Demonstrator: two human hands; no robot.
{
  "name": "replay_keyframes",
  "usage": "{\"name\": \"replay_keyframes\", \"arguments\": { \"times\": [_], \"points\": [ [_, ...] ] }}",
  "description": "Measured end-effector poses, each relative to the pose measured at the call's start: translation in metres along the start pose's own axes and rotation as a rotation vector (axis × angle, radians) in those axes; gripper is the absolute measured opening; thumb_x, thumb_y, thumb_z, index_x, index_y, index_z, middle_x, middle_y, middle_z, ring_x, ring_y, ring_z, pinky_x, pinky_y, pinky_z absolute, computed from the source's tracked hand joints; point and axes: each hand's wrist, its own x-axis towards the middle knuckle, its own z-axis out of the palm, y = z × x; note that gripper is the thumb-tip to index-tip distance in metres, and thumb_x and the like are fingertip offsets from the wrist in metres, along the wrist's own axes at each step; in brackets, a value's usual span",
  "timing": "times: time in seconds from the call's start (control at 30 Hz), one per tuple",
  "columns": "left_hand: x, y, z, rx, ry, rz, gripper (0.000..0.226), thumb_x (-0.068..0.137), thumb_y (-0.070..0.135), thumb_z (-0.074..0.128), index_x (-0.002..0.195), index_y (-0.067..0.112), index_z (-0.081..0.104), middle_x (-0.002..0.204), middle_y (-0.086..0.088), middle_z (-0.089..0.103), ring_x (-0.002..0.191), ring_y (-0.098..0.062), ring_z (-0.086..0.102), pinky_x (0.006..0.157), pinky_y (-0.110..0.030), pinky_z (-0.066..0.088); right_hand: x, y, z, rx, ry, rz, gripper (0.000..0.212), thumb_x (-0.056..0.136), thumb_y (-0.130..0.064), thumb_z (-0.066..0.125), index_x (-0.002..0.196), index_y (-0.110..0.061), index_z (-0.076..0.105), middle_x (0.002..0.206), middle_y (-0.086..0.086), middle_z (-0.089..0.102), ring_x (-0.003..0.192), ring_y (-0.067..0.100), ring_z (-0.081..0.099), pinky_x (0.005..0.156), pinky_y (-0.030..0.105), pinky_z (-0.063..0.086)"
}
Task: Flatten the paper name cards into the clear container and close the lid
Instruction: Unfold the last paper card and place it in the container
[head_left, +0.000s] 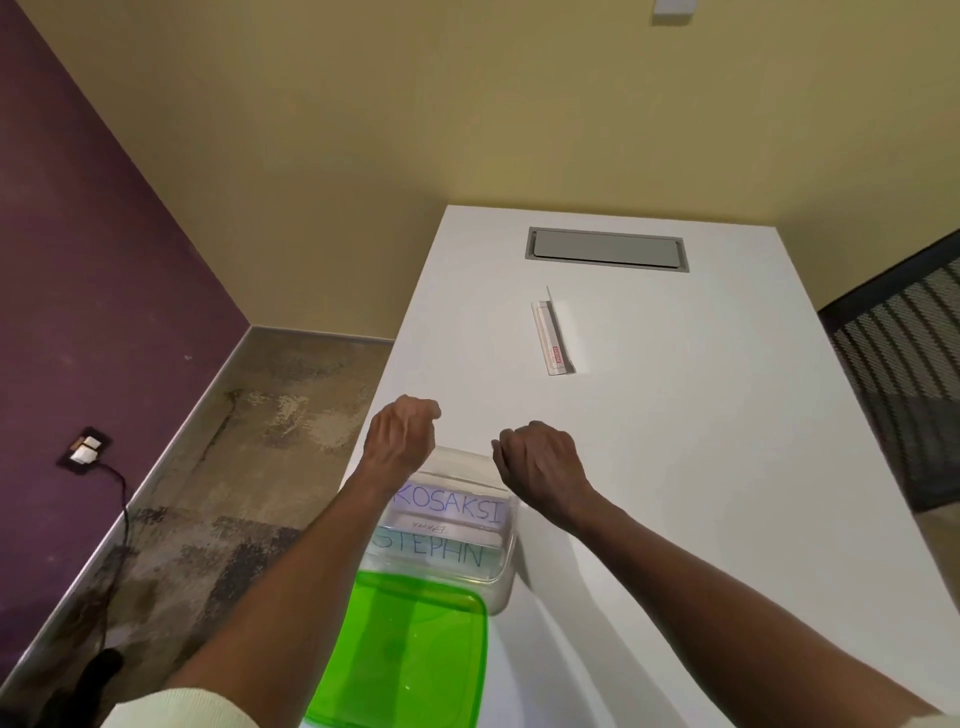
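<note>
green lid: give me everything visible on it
The green lid is translucent bright green plastic, roughly rectangular with rounded corners and a raised rim. It lies flat on the white table at the near edge, off the clear container, its far edge against or just under the container's near wall. Neither hand touches it; the left forearm crosses above its left side.

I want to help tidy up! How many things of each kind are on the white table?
Flattened paper name cards inside the container: 3 (KOSAKSI, a small middle one, STEPHN)
Folded white paper name card standing farther back: 1
Clear plastic container: 1
Green translucent lid: 1
Total: 6
</note>
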Motion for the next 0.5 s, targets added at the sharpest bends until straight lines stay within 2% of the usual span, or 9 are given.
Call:
{"name": "replay_keyframes", "arguments": {
  "times": [0.2,0.37,0.5],
  "points": [
    [0.018,0.036,-0.009,-0.102,0.078,-0.018,0.029,0.083,-0.002,0.051,0.101,0.007,0.071,0.089,-0.018,0.071,0.079,-0.038,0.066,0.062,-0.033,0.05,-0.011,0.039,-0.007,-0.015,0.046,0.116,0.044,0.078,-0.02,0.066,0.055,-0.018,0.028,0.046,-0.001,0.022,0.045,0.022,0.022,0.046,0.025,0.013],
    [0.038,0.062,-0.008,-0.129,0.113,-0.017,0.025,0.084,0.0,0.053,0.1,0.008,0.071,0.09,-0.016,0.072,0.086,-0.036,0.066,0.066,-0.033,0.05,-0.012,0.074,-0.005,-0.013,0.08,0.178,0.046,0.074,-0.017,0.067,0.056,-0.02,0.026,0.049,-0.003,0.018,0.045,0.02,0.02,0.046,0.024,0.012],
    [0.059,0.078,-0.008,-0.135,0.116,-0.005,0.025,0.084,-0.001,0.054,0.1,0.007,0.071,0.09,-0.016,0.072,0.086,-0.036,0.065,0.066,-0.034,0.05,-0.006,0.097,-0.006,0.024,-0.007,0.208,0.04,0.078,-0.016,0.065,0.056,-0.018,0.031,0.05,-0.002,0.025,0.047,0.022,0.026,0.044,0.024,0.011]
  ]
}}
